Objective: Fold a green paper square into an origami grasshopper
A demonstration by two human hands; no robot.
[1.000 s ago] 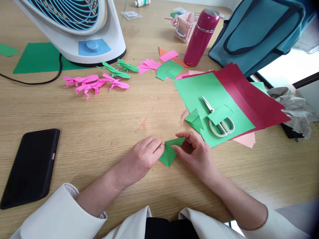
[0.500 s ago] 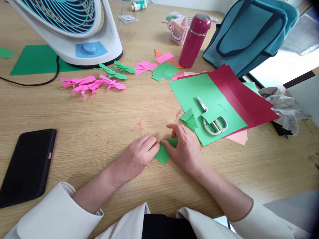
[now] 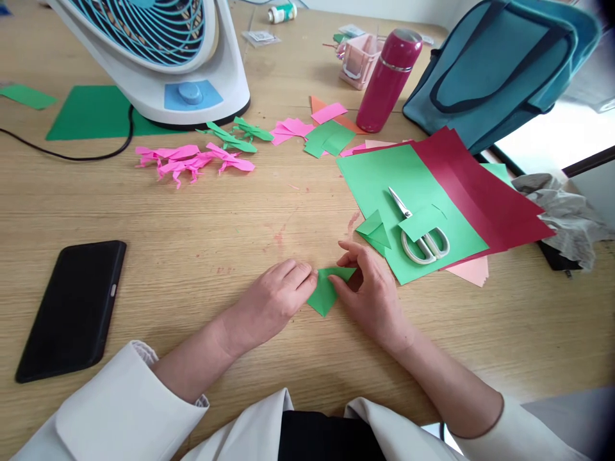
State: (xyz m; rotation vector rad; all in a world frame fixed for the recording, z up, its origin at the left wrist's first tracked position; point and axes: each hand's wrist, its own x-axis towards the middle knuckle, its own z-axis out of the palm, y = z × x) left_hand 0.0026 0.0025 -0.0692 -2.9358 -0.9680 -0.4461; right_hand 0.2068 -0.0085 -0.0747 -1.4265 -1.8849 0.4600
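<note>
A small folded piece of green paper (image 3: 323, 296) lies on the table between my hands, one corner pointing toward me. My left hand (image 3: 281, 291) pinches its left corner with the fingers closed. At the paper's right side, my right hand (image 3: 369, 291) has thumb and fingers curled around the edge, gripping it. Just beyond my right hand sits another folded green paper (image 3: 375, 230). Scissors (image 3: 419, 234) with white handles rest on a large green sheet (image 3: 384, 169), a green scrap lying over them.
Pink folded paper figures (image 3: 185, 163) and green ones (image 3: 233, 136) stand near a white fan (image 3: 235, 83). A black phone (image 3: 72, 307) lies at left. Red sheets (image 3: 480, 192), a magenta flask (image 3: 389, 80), a pink basket (image 3: 360, 61) and a teal bag (image 3: 494, 70) are at right.
The whole view has shifted, so things appear further right. My right thumb has slid rightward along the paper, away from my left fingers, baring more of its top edge.
</note>
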